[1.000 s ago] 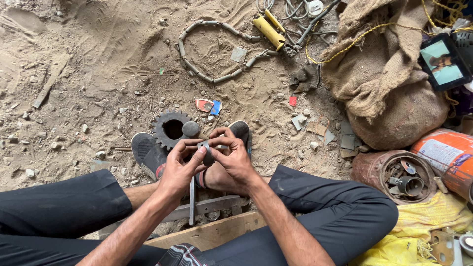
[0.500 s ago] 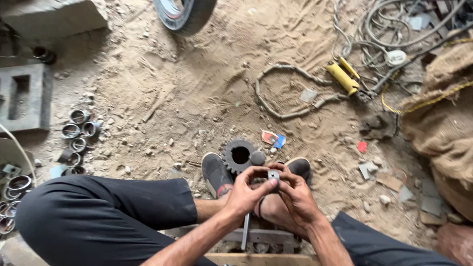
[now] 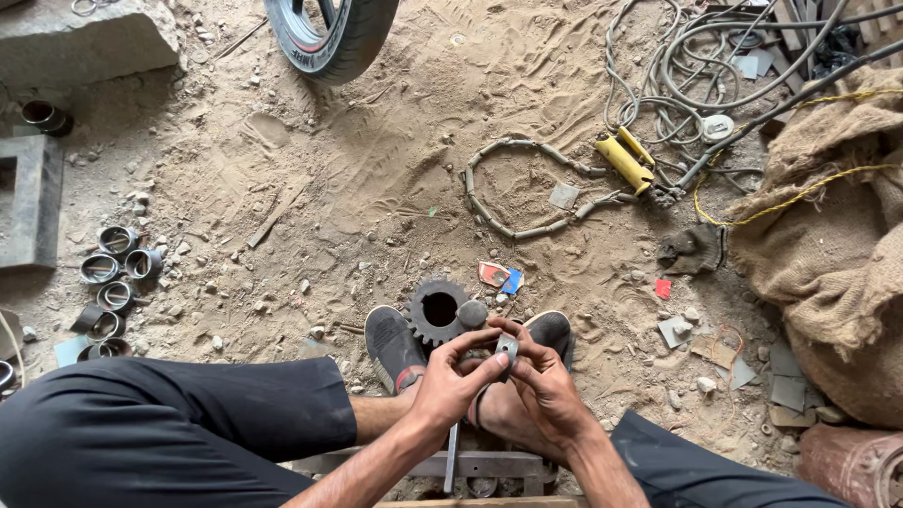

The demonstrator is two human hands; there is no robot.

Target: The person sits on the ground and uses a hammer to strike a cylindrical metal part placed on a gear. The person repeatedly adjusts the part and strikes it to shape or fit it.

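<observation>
On the sandy ground at far left lie metal rings [image 3: 111, 282]; nearer centre a dark gear [image 3: 436, 309] rests between the shoes. Just below it, the left hand [image 3: 450, 381] and right hand [image 3: 541, 390] both pinch a small metal piece [image 3: 507, 349]. Burlap sacks [image 3: 828, 235] sit right.

Sandy dirt ground [image 3: 310, 188], footprints and pebbles all over. Tyre [image 3: 329, 33] at 12 o'clock. Concrete block [image 3: 28, 202] and metal rings [image 3: 113, 282] at 9. Toothed gear [image 3: 437, 309] flat at centre. Segmented loop [image 3: 527, 188] just above it. Cable tangle [image 3: 696, 85] and yellow-handled tool [image 3: 625, 160] at 1–2. Burlap sack [image 3: 828, 254] at 3.
</observation>
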